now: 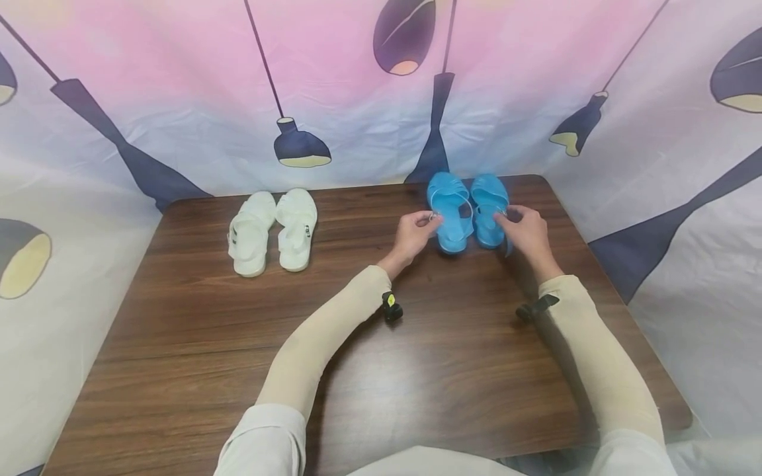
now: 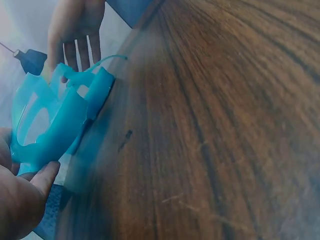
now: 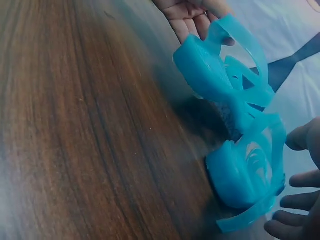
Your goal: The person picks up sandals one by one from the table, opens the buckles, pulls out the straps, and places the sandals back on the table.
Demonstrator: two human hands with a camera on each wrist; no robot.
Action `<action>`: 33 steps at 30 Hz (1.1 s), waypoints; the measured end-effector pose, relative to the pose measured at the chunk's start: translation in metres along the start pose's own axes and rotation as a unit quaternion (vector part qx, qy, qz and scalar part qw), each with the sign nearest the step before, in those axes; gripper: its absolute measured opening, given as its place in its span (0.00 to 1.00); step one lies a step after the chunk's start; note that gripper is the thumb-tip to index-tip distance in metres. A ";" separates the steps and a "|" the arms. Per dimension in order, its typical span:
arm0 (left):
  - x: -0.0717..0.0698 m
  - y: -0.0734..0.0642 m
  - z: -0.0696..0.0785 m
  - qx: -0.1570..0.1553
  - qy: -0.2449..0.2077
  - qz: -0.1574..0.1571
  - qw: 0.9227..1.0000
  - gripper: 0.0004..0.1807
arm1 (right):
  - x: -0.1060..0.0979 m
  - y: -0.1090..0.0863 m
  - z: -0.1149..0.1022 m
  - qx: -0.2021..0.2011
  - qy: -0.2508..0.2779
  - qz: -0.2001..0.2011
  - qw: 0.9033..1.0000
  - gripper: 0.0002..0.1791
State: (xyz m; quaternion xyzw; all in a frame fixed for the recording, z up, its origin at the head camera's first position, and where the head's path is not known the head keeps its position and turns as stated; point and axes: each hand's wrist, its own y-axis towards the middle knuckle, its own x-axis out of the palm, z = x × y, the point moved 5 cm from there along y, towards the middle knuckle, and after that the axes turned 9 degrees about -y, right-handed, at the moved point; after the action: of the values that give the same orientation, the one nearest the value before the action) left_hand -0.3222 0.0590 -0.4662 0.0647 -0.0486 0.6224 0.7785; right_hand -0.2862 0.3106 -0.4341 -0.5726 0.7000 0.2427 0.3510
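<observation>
Two blue sandals stand side by side at the back right of the table. My left hand (image 1: 413, 235) pinches the side strap of the left blue sandal (image 1: 451, 228), whose heel strap forms a loop in the right wrist view. At the right blue sandal (image 1: 489, 195), my right hand (image 1: 528, 231) is beside the outer edge. Its fingers (image 3: 300, 201) look spread and apart in the right wrist view, with the thumb close to the straps. A loose strap end (image 3: 235, 223) sticks out from this sandal toward the table.
A pair of white sandals, the left one (image 1: 249, 248) and the right one (image 1: 296, 238), stands at the back left of the brown wooden table (image 1: 238, 357). Behind the table hangs a cloth (image 1: 357, 86) printed with lamps.
</observation>
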 end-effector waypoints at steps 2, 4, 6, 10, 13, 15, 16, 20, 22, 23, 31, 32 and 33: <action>0.000 0.000 -0.002 -0.003 0.001 0.004 1.000 0.17 | 0.003 0.003 0.002 0.011 -0.005 -0.013 1.000 0.44; 0.001 0.000 -0.003 -0.006 -0.001 0.007 1.000 0.18 | 0.005 0.005 0.004 0.021 -0.006 -0.020 1.000 0.44; 0.003 0.000 -0.003 -0.007 -0.003 0.009 1.000 0.18 | 0.007 0.006 0.005 0.030 -0.004 -0.026 0.999 0.43; 0.005 0.002 -0.006 -0.011 -0.007 0.012 1.000 0.18 | 0.009 0.006 0.005 0.043 0.008 -0.035 0.998 0.41; 0.006 0.003 -0.009 -0.014 -0.010 0.010 1.000 0.18 | 0.009 0.007 0.006 0.047 0.016 -0.036 0.998 0.37; 0.006 0.003 -0.010 -0.017 -0.015 0.008 1.000 0.18 | 0.008 0.008 0.006 0.048 0.022 -0.035 0.998 0.36; 0.007 0.002 -0.010 -0.018 -0.015 0.006 1.000 0.19 | 0.008 0.008 0.007 0.049 0.025 -0.036 0.998 0.35; 0.006 0.002 -0.013 -0.030 -0.019 0.005 0.999 0.20 | 0.009 0.008 0.009 0.052 0.039 -0.039 0.997 0.34; 0.006 0.002 -0.015 -0.036 -0.018 0.003 0.999 0.20 | 0.008 0.008 0.010 0.052 0.045 -0.038 0.997 0.34; 0.007 0.003 -0.015 -0.038 -0.018 0.001 0.999 0.21 | 0.008 0.009 0.011 0.052 0.048 -0.037 0.997 0.33; 0.016 0.006 -0.015 -0.044 0.021 -0.013 0.999 0.21 | 0.006 0.011 0.015 0.052 0.056 -0.029 0.997 0.33; 0.017 0.006 -0.014 -0.045 0.035 -0.014 0.998 0.22 | 0.007 0.012 0.016 0.053 0.058 -0.030 0.996 0.33; 0.017 0.006 -0.014 -0.046 0.050 -0.016 0.998 0.22 | 0.007 0.012 0.016 0.054 0.060 -0.031 0.996 0.33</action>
State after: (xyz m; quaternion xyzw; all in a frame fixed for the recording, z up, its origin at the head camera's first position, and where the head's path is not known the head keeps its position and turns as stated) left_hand -0.3242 0.0787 -0.4773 -0.0018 -0.0371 0.6097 0.7917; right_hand -0.2951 0.3207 -0.4507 -0.5877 0.7140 0.1586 0.3459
